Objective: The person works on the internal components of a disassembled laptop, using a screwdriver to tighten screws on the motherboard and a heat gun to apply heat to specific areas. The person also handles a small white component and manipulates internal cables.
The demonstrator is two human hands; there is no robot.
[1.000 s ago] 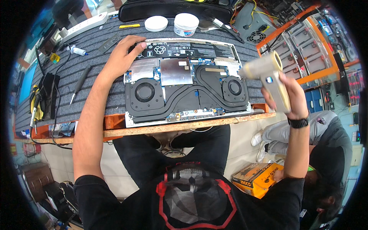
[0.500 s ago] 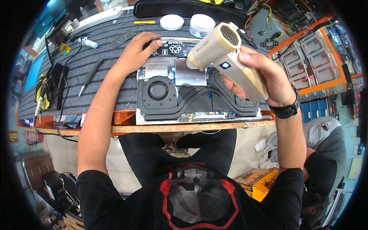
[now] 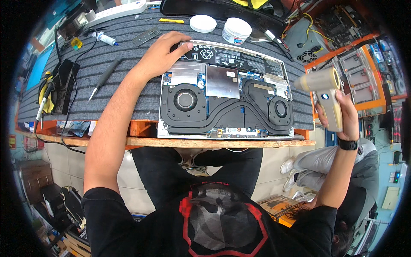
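Observation:
An opened laptop [image 3: 222,112] lies on the bench with its inside facing up, showing a black battery [image 3: 239,59], two fans and a silver metal plate [image 3: 222,81] in the middle. My left hand [image 3: 165,53] grips the far left corner, its thumb on the battery's end and its fingers curled over the far edge. Off the laptop's right side, beyond the bench edge, my right hand [image 3: 346,112] holds a beige handheld blower [image 3: 327,103] by its handle. The blower's nozzle points left toward the laptop, and a small lit display shows on its body.
A white tub [image 3: 236,32] and its lid [image 3: 203,24] stand behind the laptop, near a yellow pry tool [image 3: 171,20]. To the left lie a screwdriver [image 3: 105,79], a small tube [image 3: 106,39] and cables. Another person's legs [image 3: 317,160] are at the right.
My right hand has carried the blower from above the laptop out to the right, uncovering the right fan. My left hand stays on the far left corner. The view has shifted slightly.

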